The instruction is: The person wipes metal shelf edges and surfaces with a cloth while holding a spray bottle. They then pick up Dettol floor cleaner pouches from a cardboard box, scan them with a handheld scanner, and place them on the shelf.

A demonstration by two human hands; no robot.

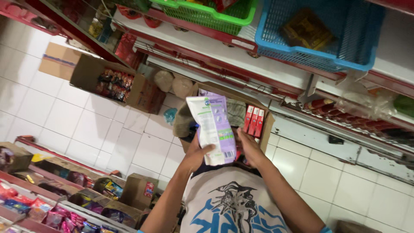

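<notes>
Centre of frame: left hand grips a flat white-and-purple pouch from below, thumb across its lower face, fingers wrapped behind. Pouch stands upright, raised in front of the chest, above an open cardboard box that sits on the white tiled floor.

Right hand rests against the pouch's right edge, fingers loosely curled, steadying rather than clamping. Cannot tell if its fingers close behind the pack.

Inside the box, right side: red slim cartons standing on end, just beside the pouch's upper edge. Other goods in the box mostly hidden by the pouch.

Upper right: blue basket on a shelf; upper centre, green basket. Upper left: second carton of snack packs on the floor.

Handling judgement: the pouch looks soft and likely to flop, so support from beneath with the left while the right guides the edge; keep it flat-faced and clear of the red cartons.
</notes>
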